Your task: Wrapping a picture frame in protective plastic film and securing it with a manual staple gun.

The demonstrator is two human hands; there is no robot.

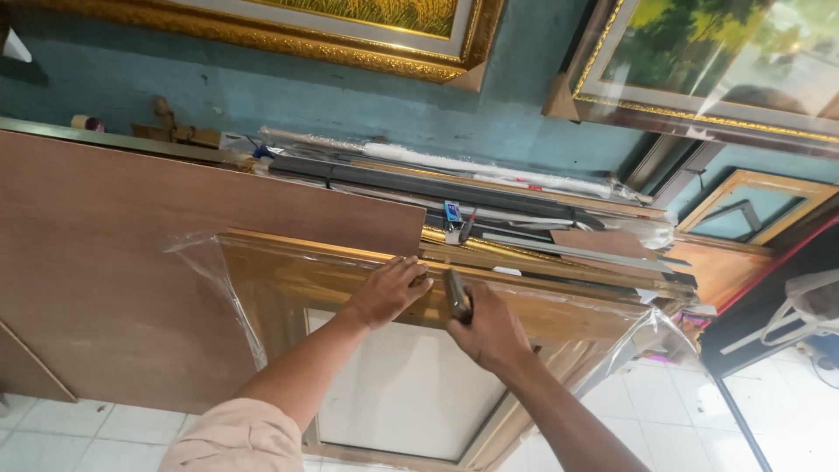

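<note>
**White Tile Floor Bearing a Stack of Leaning Frames**

A white tiled floor point(79, 428) is being shown at the bottom of the view, its grey grout lines running across. A large brown plywood sheet point(131, 262) is being stood on it, leaned back toward the teal wall point(306, 96). In front of the sheet, a gold picture frame point(542, 310) wrapped in clear plastic film point(214, 271) is being propped, its lower edge hidden. Behind it, more mouldings and frame lengths point(489, 197) are being stacked against the wall; where they meet the floor cannot be seen.
</note>
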